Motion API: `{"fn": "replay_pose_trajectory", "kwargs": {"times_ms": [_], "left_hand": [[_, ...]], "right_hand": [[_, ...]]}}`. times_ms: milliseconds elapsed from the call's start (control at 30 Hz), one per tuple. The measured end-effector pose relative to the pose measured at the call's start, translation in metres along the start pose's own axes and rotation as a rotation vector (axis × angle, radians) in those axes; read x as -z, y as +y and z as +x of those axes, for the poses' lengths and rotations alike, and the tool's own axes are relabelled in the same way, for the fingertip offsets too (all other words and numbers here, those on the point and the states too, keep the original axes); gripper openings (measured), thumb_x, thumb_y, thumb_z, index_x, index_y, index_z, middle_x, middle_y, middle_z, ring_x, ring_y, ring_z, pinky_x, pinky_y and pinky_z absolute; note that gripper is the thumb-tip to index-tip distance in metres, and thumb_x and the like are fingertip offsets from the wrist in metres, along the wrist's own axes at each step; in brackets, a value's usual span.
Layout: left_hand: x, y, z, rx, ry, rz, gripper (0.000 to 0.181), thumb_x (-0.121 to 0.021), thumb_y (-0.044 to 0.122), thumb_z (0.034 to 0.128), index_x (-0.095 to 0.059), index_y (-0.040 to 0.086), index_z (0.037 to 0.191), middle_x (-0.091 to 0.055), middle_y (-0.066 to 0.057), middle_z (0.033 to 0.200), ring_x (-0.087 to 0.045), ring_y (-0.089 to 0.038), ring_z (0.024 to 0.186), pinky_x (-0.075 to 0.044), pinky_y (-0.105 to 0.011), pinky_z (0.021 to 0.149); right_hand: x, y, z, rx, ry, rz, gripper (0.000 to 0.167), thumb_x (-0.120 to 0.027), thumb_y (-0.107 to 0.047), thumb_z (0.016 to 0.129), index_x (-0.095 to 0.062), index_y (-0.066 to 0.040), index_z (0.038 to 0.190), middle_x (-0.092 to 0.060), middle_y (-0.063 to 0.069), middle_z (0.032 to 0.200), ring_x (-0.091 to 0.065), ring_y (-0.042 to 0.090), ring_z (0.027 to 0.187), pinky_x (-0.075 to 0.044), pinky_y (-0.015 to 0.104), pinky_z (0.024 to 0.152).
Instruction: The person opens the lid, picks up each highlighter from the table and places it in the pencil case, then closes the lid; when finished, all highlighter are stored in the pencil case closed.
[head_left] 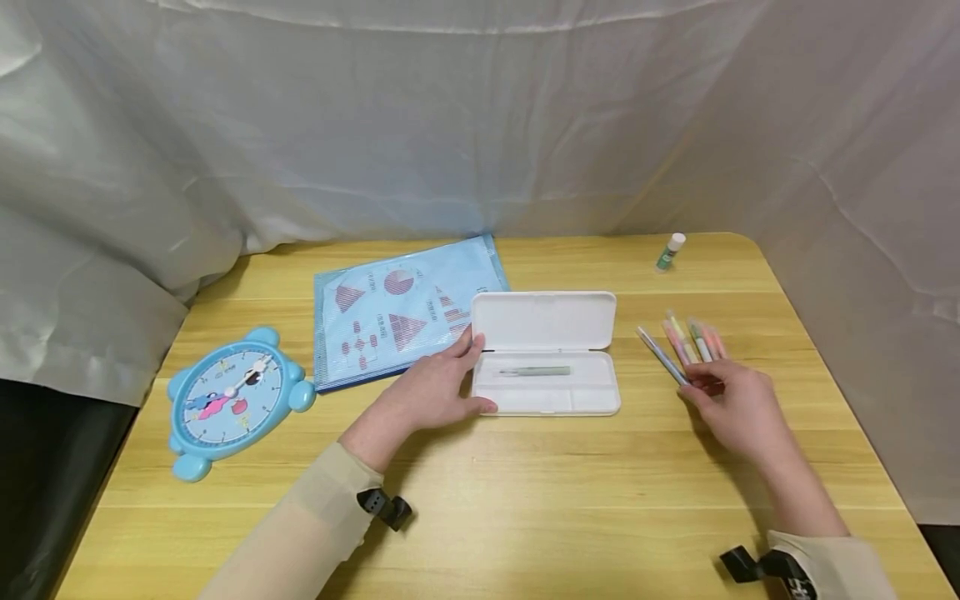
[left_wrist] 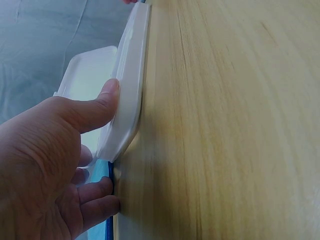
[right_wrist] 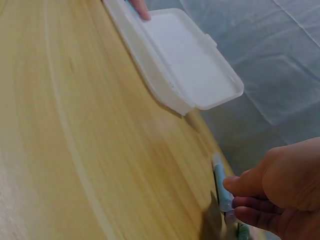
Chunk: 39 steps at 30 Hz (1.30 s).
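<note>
Your wood-grain desk [head_left: 480, 517] backs onto pale grey sheeting [head_left: 420, 125], which also hangs on both sides; a blue toy clock [head_left: 232, 400] lies at left, a blue printed packet [head_left: 375, 292] behind your left hand [head_left: 435, 387], and a green glue stick [head_left: 666, 257] stands near the far right. Both your forearms reach forward in beige sleeves [head_left: 300, 525], well apart. Your left grip holds the left end of the open white pencil case [head_left: 592, 396], thumb against its front wall; a light-green pen [head_left: 543, 372] lies in its rear compartment. Your right hand [head_left: 738, 408] pinches the near end of a blue marker [head_left: 662, 356], which points away and leftward, beside several fanned-out markers [head_left: 693, 337] just beyond your fingers
</note>
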<state>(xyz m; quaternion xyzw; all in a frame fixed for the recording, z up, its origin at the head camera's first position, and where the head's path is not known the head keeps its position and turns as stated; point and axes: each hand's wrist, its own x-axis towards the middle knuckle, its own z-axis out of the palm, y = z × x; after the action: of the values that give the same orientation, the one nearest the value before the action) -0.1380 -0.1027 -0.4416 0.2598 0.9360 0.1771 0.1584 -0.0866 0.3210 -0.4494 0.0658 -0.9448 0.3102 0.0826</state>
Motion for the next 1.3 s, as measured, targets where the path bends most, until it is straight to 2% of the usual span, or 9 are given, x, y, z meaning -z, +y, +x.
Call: {"fn": "replay_pose_trajectory", "kwargs": {"times_ms": [300,567,767,933,1067,1300], "left_hand": [[0.000,0.000,0.000,0.003,-0.006,0.002,0.108,-0.071,0.064,0.0945,-0.014,0.008,0.168,-0.003,-0.013,0.175,-0.043,-0.039,0.147,-0.041,-0.048,0.116],[-0.001,0.000,0.000,0.001,0.002,0.010,0.108,-0.071,0.064,0.0946,-0.015,0.008,0.168,-0.004,-0.013,0.175,-0.044,-0.039,0.147,-0.042,-0.048,0.116],[-0.002,0.000,0.000,0.001,0.005,-0.001,0.108,-0.072,0.063,0.0946,-0.015,0.008,0.168,-0.005,-0.013,0.175,-0.044,-0.039,0.146,-0.042,-0.049,0.115],[-0.001,0.000,0.000,0.004,0.004,-0.002,0.108,-0.072,0.063,0.0942,-0.015,0.008,0.168,-0.004,-0.012,0.175,-0.044,-0.039,0.146,-0.042,-0.048,0.115],[-0.001,0.000,0.000,0.003,0.006,-0.003,0.108,-0.072,0.063,0.0940,-0.016,0.008,0.168,-0.004,-0.012,0.175,-0.044,-0.039,0.146,-0.042,-0.048,0.115],[0.000,0.000,0.000,0.004,0.004,-0.006,0.108,-0.072,0.063,0.0943,-0.016,0.008,0.168,-0.004,-0.013,0.175,-0.043,-0.039,0.147,-0.041,-0.048,0.116]], "right_hand": [[-0.009,-0.001,0.003,-0.027,-0.047,-0.051,0.023,-0.087,-0.001,0.086,-0.077,0.008,0.106,-0.075,0.010,0.083,-0.069,0.022,0.072,-0.053,0.029,0.060],[-0.011,-0.002,0.003,-0.038,-0.043,-0.058,0.016,-0.082,-0.001,0.090,-0.078,0.006,0.104,-0.073,0.007,0.082,-0.065,0.021,0.073,-0.051,0.036,0.064],[-0.007,-0.002,0.003,-0.055,-0.063,0.005,0.013,-0.078,-0.001,0.095,-0.077,0.005,0.106,-0.072,0.010,0.087,-0.062,0.022,0.076,-0.050,0.027,0.063],[0.000,-0.004,0.006,-0.018,-0.056,0.080,0.011,-0.075,-0.001,0.097,-0.077,0.005,0.106,-0.074,0.013,0.090,-0.064,0.018,0.076,-0.050,0.019,0.062],[0.006,-0.008,0.009,0.000,-0.055,0.138,0.012,-0.073,0.001,0.098,-0.075,0.007,0.108,-0.074,0.017,0.093,-0.064,0.014,0.075,-0.051,0.017,0.061],[0.013,-0.021,0.014,0.052,-0.047,0.193,0.014,-0.071,0.005,0.099,-0.074,0.009,0.111,-0.075,0.022,0.098,-0.066,0.015,0.076,-0.052,0.016,0.063]]}}
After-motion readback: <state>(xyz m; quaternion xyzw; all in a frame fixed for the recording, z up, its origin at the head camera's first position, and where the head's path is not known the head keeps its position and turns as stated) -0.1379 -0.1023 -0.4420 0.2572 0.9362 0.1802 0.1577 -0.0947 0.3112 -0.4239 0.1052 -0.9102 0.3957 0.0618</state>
